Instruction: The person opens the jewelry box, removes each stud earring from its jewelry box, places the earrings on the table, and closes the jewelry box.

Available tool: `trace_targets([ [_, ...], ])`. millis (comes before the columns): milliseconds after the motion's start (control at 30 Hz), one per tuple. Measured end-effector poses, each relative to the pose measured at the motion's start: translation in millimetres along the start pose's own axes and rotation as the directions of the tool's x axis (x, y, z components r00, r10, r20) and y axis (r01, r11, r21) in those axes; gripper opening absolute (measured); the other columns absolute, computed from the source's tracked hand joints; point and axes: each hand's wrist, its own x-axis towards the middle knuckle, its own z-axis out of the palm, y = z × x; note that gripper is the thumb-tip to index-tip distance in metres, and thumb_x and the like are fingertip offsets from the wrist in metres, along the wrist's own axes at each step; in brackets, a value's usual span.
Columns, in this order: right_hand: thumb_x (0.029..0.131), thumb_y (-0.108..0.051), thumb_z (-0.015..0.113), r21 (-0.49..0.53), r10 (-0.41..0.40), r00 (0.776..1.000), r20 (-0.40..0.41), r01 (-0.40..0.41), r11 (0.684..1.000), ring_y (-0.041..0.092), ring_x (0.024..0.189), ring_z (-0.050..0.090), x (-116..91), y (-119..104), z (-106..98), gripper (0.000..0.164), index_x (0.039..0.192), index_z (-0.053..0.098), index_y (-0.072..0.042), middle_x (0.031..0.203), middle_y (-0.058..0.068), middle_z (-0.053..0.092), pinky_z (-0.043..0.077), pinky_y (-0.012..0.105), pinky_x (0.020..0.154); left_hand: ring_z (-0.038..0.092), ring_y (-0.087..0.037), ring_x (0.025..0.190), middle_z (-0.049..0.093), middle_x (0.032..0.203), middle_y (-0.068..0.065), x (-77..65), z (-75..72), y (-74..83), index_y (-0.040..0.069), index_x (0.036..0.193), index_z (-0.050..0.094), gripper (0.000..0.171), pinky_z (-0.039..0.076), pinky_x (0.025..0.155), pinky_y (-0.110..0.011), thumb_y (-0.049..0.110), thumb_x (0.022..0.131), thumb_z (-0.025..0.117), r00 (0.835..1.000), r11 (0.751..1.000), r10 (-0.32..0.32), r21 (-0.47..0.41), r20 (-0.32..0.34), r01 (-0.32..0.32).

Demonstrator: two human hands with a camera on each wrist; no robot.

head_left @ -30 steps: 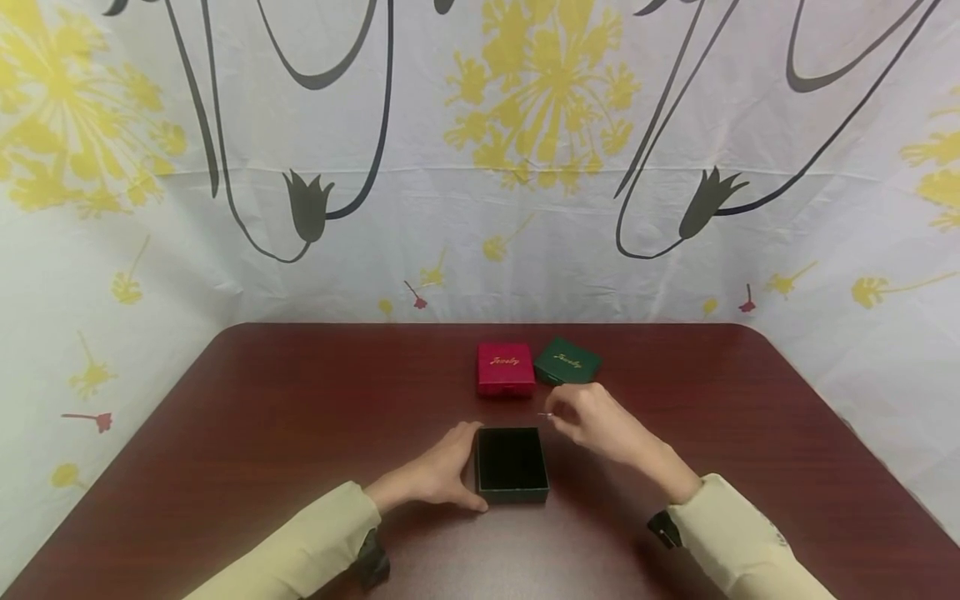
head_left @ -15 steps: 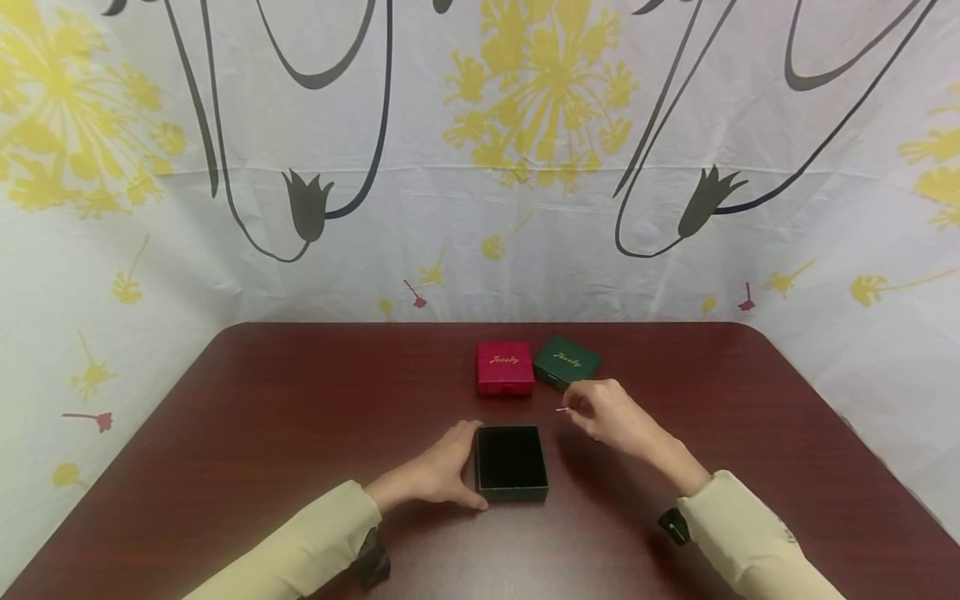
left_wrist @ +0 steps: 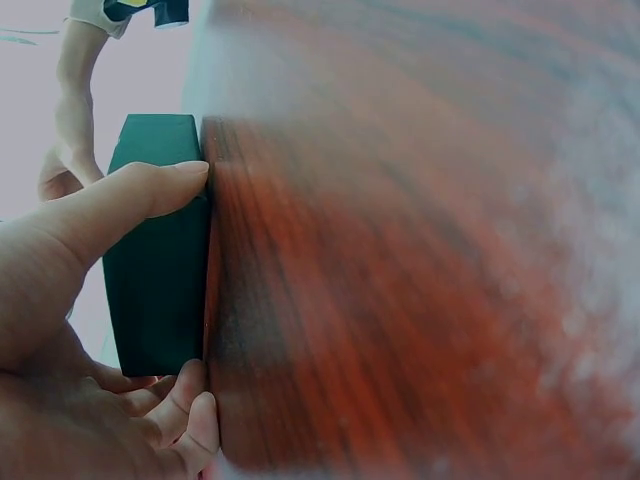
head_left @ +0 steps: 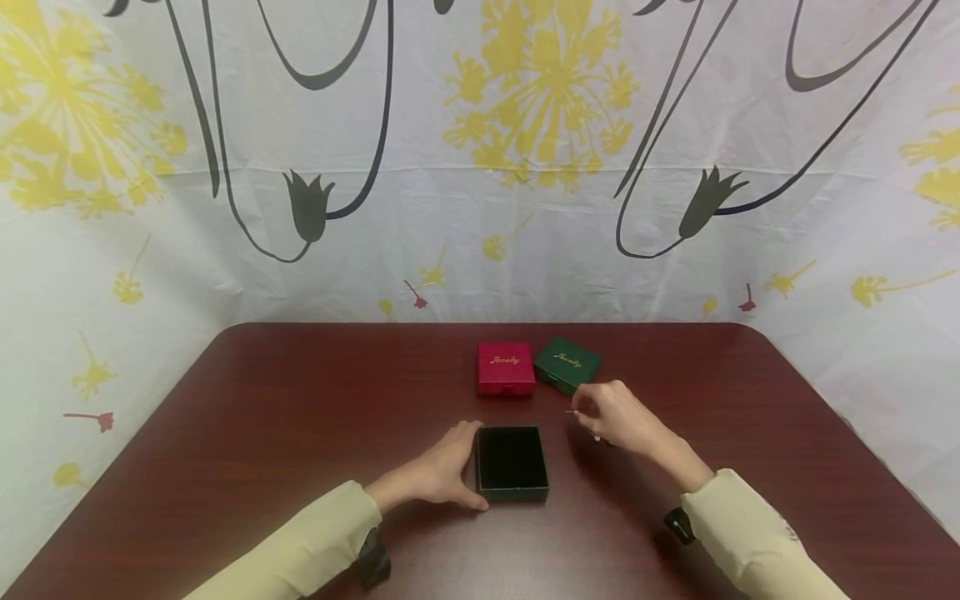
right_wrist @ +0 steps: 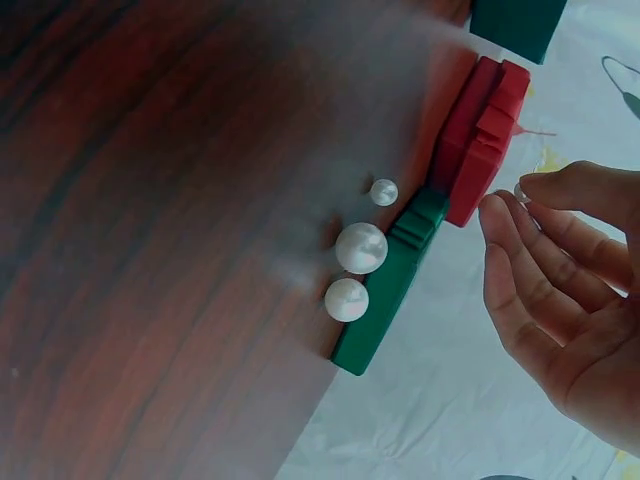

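Note:
My left hand (head_left: 442, 468) grips an uncovered dark green box (head_left: 513, 492) at its left side, thumb at the near corner and fingers at the far one. In the left wrist view the thumb lies along the green side wall. My right hand (head_left: 618, 417) is raised over the table, right of the box. Its thumb and forefinger pinch a tiny, thin, pale thing (right_wrist: 521, 191); what it is, I cannot tell. Under that hand several white pearls (right_wrist: 361, 248) of different sizes lie on the table, mostly hidden in the head view.
A closed red jewelry box (head_left: 506, 369) stands behind the uncovered box. Beside it a closed green jewelry box (head_left: 567, 364) sits turned at an angle. The brown table (head_left: 337, 375) ends at a white printed curtain (head_left: 525, 250).
My right hand has moved to the right, away from the uncovered box, still pinching the thin thing. A pearl now shows below its fingers. My left hand has stayed at the box.

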Motion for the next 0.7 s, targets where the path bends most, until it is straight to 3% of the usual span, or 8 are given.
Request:
trace_targets([
  [200, 0.077, -0.003, 0.062, 0.014, 0.042, 0.997, 0.060, -0.043, 0.999, 0.000, 0.041, 0.044, -0.6, 2.4, 1.8, 0.003, 0.079, 0.060, -0.002, 0.064, -0.002, 0.055, 0.039, 0.019, 0.041, 0.034, -0.030, 0.121, 0.036, 0.128, -0.019, 0.2, -0.5, -0.3, -0.009, 0.131, 0.024, 0.097, 0.032, 0.098, -0.041, 0.027, 0.061, 0.081, 1.000, 1.000, -0.004, -0.007, 0.010, 0.004],
  [700, 0.071, -0.005, 0.066, -0.124, 0.079, 0.994, 0.074, -0.069, 0.990, 0.006, 0.055, 0.046, -0.2, 3.7, 7.9, 0.007, 0.074, 0.062, -0.010, 0.066, -0.005, 0.055, 0.038, 0.023, 0.047, 0.035, -0.030, 0.120, 0.036, 0.127, -0.018, -1.3, -2.8, 2.1, -0.008, 0.131, 0.025, 0.096, 0.032, 0.098, -0.042, 0.027, 0.061, 0.081, 1.000, 1.000, -0.006, -0.015, 0.010, 0.006],
])
